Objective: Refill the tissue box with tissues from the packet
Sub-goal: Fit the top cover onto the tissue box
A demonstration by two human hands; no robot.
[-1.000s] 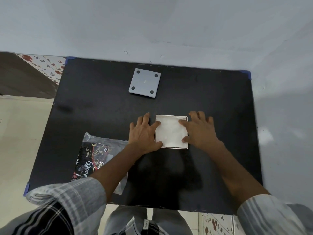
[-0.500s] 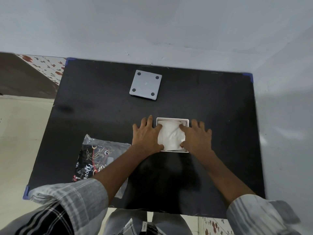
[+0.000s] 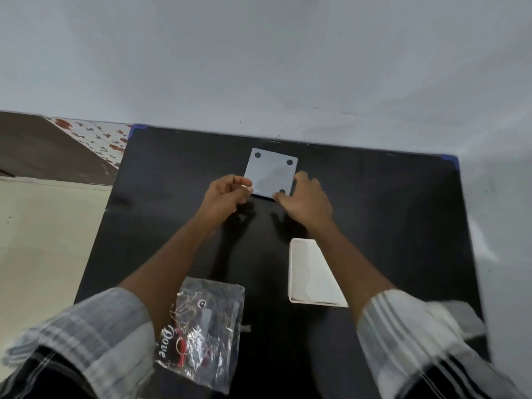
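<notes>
Hands first: our left hand [image 3: 227,197] curls at the grey lid's [image 3: 270,175] near-left corner, our right hand [image 3: 306,201] grips its near-right corner. Behind them, under our right forearm, sits the tissue box [image 3: 309,273]; the packet [image 3: 205,334] lies near-left.

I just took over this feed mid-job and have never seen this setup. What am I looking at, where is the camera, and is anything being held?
There is no machine here: a person works with two bare hands, filmed by one wide-angle camera worn on the head, looking forward and down. On the black table lie an open white tissue box with tissues inside, near the right forearm, a crinkled plastic packet near the left sleeve, and a grey square lid with dark dots at its corners at the far side. The left hand and right hand are at the lid's near corners. Whether the fingers actually grip it yet, I cannot tell.
</notes>
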